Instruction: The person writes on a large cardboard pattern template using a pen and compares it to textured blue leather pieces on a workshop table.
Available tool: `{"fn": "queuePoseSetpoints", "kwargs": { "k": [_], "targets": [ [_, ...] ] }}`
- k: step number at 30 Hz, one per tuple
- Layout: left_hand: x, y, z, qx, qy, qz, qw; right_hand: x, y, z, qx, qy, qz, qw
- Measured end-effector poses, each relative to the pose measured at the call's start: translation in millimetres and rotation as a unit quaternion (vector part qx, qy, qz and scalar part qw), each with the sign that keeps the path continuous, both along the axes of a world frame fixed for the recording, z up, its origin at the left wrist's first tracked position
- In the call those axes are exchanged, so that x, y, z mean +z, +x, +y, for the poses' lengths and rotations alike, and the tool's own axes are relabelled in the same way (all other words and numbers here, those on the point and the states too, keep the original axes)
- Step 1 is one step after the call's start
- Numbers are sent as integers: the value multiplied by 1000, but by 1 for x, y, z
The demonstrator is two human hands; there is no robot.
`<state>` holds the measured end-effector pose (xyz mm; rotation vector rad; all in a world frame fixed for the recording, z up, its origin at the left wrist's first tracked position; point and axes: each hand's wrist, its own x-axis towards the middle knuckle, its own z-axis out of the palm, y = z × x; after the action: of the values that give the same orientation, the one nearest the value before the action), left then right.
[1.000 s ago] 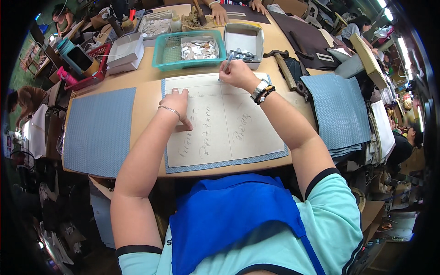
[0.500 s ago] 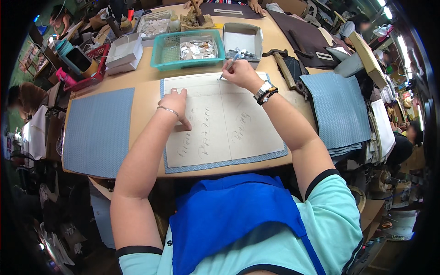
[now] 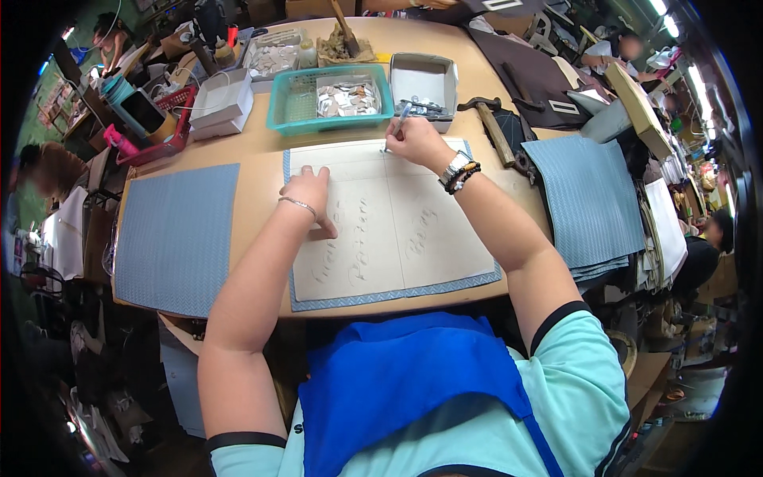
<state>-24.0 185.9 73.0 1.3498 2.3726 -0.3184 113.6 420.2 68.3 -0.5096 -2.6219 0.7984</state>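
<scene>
- Busy workshop, tan bench [image 3: 262, 171]: card [image 3: 445, 246] already lies over a blue sheet [image 3: 397, 292]!
- Left hand [image 3: 308, 192] rests on the card, grip spread wide.
- Right hand [image 3: 421, 143], grip narrow around a pen [image 3: 404, 113], near the card's far edge.
- Marking looks underway; how much remains, can't tell.

1. A cream rectangular paper sheet [image 3: 461, 250] lies on a blue textured rectangular mat [image 3: 397, 294], on the tan table [image 3: 258, 207].
2. Left: 1 blue textured panel [image 3: 175, 238]. Right: a stack of blue textured panels [image 3: 584, 191].
3. Behind the paper: a turquoise plastic tray [image 3: 330, 125], small pale flat pieces [image 3: 350, 99] inside.
4. Right of the tray: an open whitish box [image 3: 425, 75], then a wooden-handled hammer [image 3: 497, 137].
5. Left of the tray: a white carton [image 3: 222, 125], then a red plastic basket [image 3: 168, 149].
</scene>
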Motion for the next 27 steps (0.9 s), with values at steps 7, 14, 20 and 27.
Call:
{"fn": "queuePoseSetpoints", "kwargs": {
  "k": [7, 14, 20, 27],
  "targets": [
    [-2, -1, -1, 15, -17, -18, 1000, 3, -1, -9, -7, -26, 24, 999],
    [-5, -1, 0, 9, -15, -9, 1000, -4, -5, -9, 13, 5, 28, 1000],
    [-2, 0, -2, 10, -7, -8, 1000, -6, -3, -12, 6, 6, 26, 1000],
    [4, 9, -44, -13, 59, -14, 998, -14, 64, -27, -26, -167, 146, 975]
  ]
}}
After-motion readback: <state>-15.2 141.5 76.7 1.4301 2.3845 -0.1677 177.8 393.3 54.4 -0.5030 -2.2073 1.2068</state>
